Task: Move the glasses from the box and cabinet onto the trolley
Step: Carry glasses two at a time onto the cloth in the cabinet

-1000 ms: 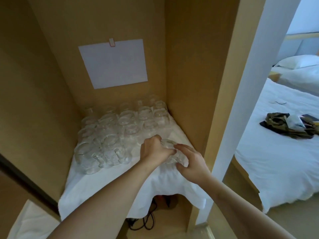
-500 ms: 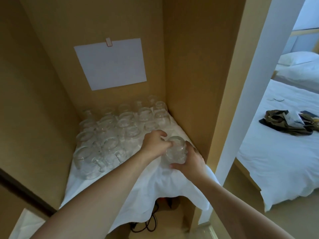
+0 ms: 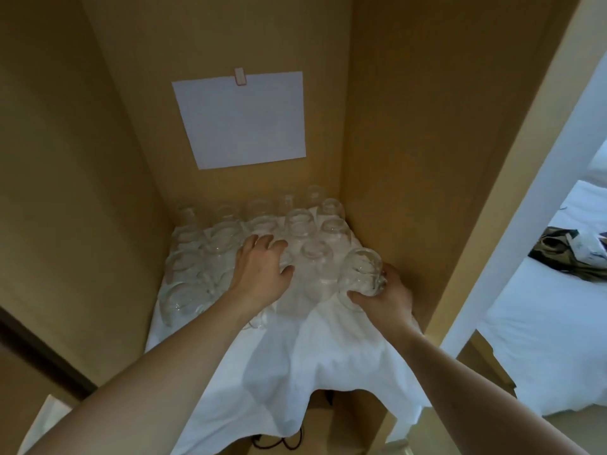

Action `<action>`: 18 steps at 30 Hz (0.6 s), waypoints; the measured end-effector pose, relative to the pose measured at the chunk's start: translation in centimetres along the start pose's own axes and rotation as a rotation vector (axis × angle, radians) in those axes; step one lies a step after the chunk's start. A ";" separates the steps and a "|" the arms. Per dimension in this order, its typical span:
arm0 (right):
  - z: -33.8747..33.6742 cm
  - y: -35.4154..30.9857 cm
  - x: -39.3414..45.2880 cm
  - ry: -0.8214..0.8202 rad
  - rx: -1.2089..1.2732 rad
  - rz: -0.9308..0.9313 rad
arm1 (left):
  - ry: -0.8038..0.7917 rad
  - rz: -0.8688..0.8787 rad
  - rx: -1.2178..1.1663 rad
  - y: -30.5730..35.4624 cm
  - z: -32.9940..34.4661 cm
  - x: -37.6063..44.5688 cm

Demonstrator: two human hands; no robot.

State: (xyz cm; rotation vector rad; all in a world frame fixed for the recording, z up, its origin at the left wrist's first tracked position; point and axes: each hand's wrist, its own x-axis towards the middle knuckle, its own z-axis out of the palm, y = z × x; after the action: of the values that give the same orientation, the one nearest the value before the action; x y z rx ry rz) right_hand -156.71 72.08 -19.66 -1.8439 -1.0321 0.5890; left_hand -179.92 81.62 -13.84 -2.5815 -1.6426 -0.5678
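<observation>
Glasses (image 3: 262, 224) stand mouth-down in rows on a white cloth (image 3: 295, 372) inside the cabinet (image 3: 394, 126). One glass (image 3: 363, 272) sits in the right hand (image 3: 384, 298), fingers curled round its lower part, near the cabinet's right wall. The left hand (image 3: 261, 274) lies spread over the cluster, seemingly grasping nothing.
</observation>
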 end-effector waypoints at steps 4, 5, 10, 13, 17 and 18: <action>0.9 -0.5 1.0 -0.010 -0.063 0.003 | -0.029 0.018 0.004 -1.4 0.8 0.2; 1.1 -0.4 1.1 -0.016 -0.087 0.008 | -0.028 0.026 -0.018 -1.5 0.9 0.3; 1.8 -0.1 1.7 -0.023 -0.163 0.021 | -0.064 0.069 -0.109 -2.2 1.2 1.0; 1.7 -1.4 1.8 -0.016 -0.201 -0.030 | -0.082 0.061 -0.132 -2.5 1.0 1.7; 1.6 -5.3 2.1 0.026 -0.213 -0.196 | -0.082 0.049 -0.147 -2.8 0.3 3.2; 1.7 -6.5 2.3 0.033 -0.206 -0.229 | -0.079 0.048 -0.150 -2.9 0.1 3.6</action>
State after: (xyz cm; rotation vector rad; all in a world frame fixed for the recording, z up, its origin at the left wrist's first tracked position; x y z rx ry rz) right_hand -159.35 76.39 -14.68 -1.8701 -1.2997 0.3245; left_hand -181.10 86.05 -13.24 -2.7757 -1.6142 -0.6162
